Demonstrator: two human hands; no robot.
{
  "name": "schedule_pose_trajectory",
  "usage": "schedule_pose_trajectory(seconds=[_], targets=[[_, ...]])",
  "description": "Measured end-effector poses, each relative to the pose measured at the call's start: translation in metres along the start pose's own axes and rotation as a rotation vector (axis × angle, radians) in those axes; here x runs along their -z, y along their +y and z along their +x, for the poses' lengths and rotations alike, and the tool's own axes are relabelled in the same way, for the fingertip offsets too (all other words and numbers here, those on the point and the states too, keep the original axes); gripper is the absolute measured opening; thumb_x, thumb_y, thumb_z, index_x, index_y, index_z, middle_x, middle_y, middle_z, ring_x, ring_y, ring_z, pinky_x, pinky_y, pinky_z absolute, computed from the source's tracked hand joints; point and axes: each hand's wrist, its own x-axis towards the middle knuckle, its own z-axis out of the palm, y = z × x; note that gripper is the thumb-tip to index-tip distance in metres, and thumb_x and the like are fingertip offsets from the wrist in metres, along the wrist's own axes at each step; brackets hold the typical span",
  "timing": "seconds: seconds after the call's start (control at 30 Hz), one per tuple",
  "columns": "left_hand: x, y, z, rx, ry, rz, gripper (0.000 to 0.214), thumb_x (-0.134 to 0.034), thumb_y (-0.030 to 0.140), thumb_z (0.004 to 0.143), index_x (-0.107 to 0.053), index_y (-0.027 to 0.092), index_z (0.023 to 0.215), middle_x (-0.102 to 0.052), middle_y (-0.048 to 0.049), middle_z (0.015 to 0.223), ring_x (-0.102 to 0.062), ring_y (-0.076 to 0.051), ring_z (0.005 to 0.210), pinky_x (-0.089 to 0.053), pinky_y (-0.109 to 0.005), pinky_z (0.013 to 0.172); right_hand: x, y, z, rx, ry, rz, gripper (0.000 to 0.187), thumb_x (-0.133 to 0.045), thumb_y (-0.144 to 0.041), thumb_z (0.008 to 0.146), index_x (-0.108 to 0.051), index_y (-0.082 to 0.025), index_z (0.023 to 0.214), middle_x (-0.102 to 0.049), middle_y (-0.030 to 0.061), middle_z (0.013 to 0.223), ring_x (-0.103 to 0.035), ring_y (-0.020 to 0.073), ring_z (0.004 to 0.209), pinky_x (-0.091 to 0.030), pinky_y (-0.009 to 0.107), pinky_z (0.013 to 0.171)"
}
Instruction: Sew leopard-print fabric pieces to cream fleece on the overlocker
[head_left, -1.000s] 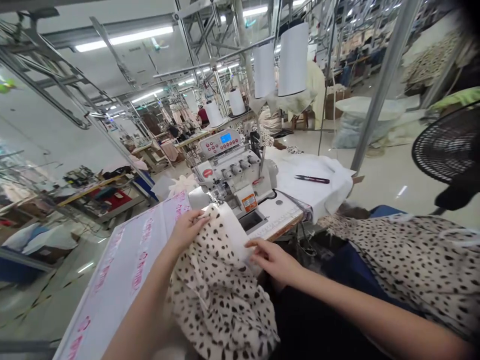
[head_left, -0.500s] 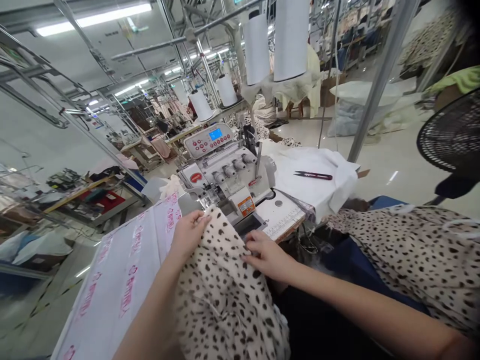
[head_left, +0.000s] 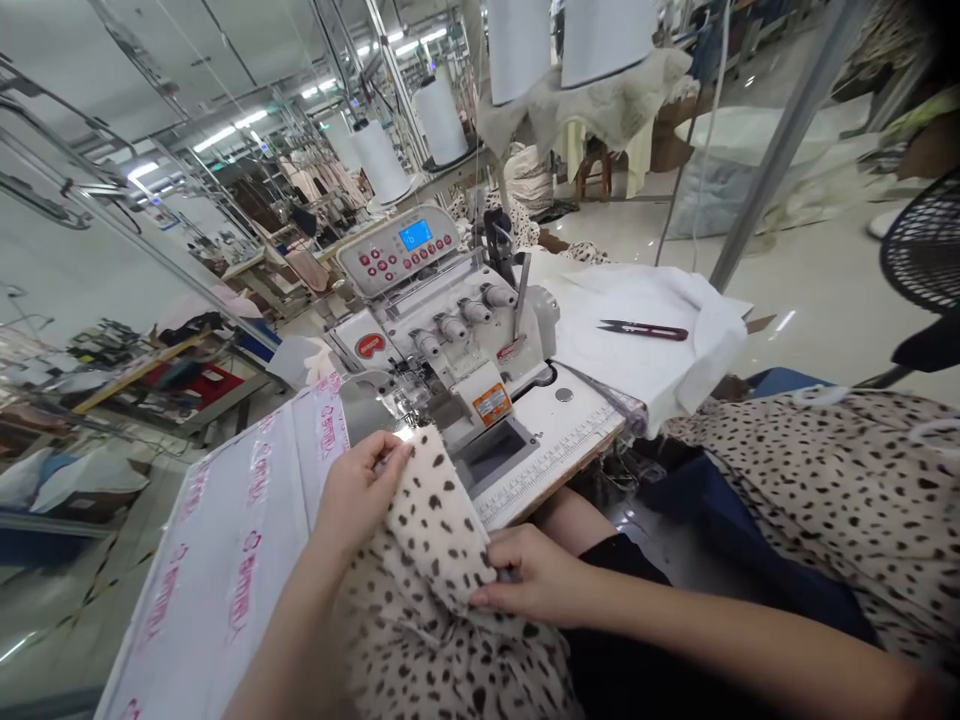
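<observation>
A cream fleece fabric [head_left: 435,500] with dark spots runs from the sewing machine down over my lap. My left hand [head_left: 366,490] pinches its upper left edge, close to the needle area. Lower down on the right edge, my right hand [head_left: 525,575] grips the fabric between thumb and fingers. The overlock sewing machine [head_left: 465,330], with a lit blue display, stands just beyond both hands. The fabric's top end lies at the machine's presser foot, whose contact with it I cannot make out.
Thread snips [head_left: 643,330] lie on white cloth [head_left: 675,290] right of the machine. More spotted fabric [head_left: 847,480] is heaped at the right, below a black fan [head_left: 926,250]. A wrapped table surface [head_left: 217,540] extends left. Thread cones [head_left: 517,50] stand above.
My right hand has slid down and towards me along the fabric's right edge, and that edge is straighter. My left hand stays near the needle. The view has shifted slightly.
</observation>
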Motion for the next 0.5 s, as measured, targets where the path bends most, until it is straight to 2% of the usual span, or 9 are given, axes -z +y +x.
schedule_pose_trajectory(seconds=[0.2,0.37,0.5], targets=[[-0.0009,0.0024,0.0017,0.079,0.027,-0.029,0.03,-0.042,0.047,0.08,-0.054,0.02,0.074,-0.057,0.0017,0.068,-0.049,-0.013,0.061,-0.034,-0.023,0.055,0.0028,-0.0056,-0.0009,-0.102,0.016,0.043,0.037,-0.058,-0.039,0.074,-0.042,-0.014,0.053,-0.034,-0.0057,0.052,-0.033,0.007,0.053,-0.028,0.019,0.05],[-0.004,0.0039,0.0025,0.072,0.073,0.02,0.028,-0.044,0.046,0.079,-0.055,0.021,0.074,-0.059,0.0029,0.07,-0.05,-0.012,0.062,-0.035,-0.023,0.057,0.002,-0.0078,-0.0004,-0.144,0.016,0.102,0.035,-0.058,-0.037,0.074,-0.044,-0.013,0.053,-0.036,-0.0049,0.054,-0.034,0.0074,0.054,-0.032,0.019,0.052],[-0.0071,0.0034,0.004,0.082,0.094,0.052,0.026,-0.045,0.045,0.078,-0.054,0.021,0.074,-0.059,0.004,0.07,-0.051,-0.013,0.064,-0.034,-0.023,0.058,0.0027,-0.0074,0.0008,-0.173,0.02,0.114,0.039,-0.059,-0.038,0.073,-0.039,-0.014,0.05,-0.033,-0.0052,0.053,-0.032,0.0071,0.053,-0.031,0.02,0.051]])
